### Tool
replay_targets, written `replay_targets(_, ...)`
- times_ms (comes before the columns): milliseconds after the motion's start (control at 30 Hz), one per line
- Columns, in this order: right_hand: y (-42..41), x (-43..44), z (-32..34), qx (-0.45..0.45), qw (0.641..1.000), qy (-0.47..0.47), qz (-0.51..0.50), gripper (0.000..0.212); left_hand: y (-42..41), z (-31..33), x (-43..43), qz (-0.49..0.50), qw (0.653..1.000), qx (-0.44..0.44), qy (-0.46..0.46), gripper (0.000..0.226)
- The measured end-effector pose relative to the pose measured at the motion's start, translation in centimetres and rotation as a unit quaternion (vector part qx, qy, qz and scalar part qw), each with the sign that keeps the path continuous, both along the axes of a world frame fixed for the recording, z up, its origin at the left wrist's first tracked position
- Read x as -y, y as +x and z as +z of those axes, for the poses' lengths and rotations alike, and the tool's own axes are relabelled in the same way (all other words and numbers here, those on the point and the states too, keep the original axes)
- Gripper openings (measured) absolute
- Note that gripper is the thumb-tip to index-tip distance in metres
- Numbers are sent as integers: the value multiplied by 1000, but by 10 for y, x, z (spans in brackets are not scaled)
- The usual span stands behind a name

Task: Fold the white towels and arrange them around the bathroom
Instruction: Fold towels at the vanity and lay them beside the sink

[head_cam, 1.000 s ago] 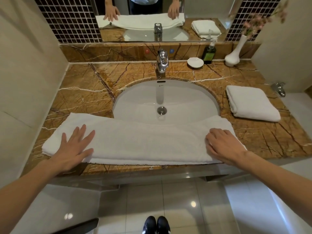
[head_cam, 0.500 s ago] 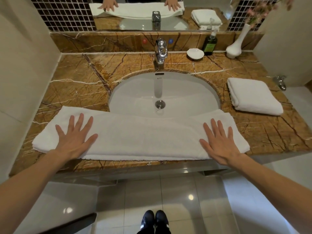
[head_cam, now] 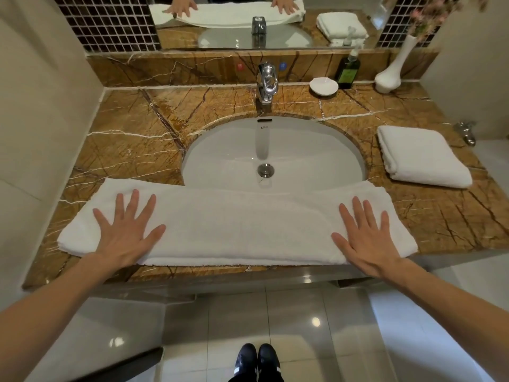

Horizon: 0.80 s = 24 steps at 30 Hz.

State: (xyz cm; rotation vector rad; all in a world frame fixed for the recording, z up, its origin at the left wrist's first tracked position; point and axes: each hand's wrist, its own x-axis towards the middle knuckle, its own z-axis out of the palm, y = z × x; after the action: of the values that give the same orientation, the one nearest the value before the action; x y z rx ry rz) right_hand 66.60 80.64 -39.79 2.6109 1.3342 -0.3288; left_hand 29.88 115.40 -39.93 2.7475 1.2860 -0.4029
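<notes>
A long white towel (head_cam: 237,227), folded lengthwise into a strip, lies along the front of the brown marble counter (head_cam: 129,139) and overlaps the sink's near rim. My left hand (head_cam: 126,230) rests flat on its left end, fingers spread. Flat on the right end, fingers apart, is my right hand (head_cam: 366,238). Neither hand grips the cloth. A second white towel (head_cam: 421,155), folded into a thick rectangle, sits on the counter to the right of the sink.
The white sink (head_cam: 272,153) with a chrome tap (head_cam: 265,81) fills the counter's middle. At the back right stand a soap dish (head_cam: 323,86), a dark bottle (head_cam: 349,71) and a white vase (head_cam: 391,70). A mirror (head_cam: 248,20) is behind. Walls close both sides.
My right hand opened from a curled grip to lie flat on the towel's right end. Both hands spread and pressed down, and the towel looks smoother.
</notes>
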Motion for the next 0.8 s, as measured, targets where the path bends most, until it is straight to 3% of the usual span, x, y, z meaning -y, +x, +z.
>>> replay_targets(233,6,-39,13,-1,998,63,9,78,42,16,-16,15,996,87,1,87)
replay_targets(400,11,-44,-4,-2,999,46,-28,82,52,-2,-17,52,998,40,8,79)
replay_targets(800,13,-33,-15,6,996,66,-66,84,49,-9,-18,85,996,29,11,83)
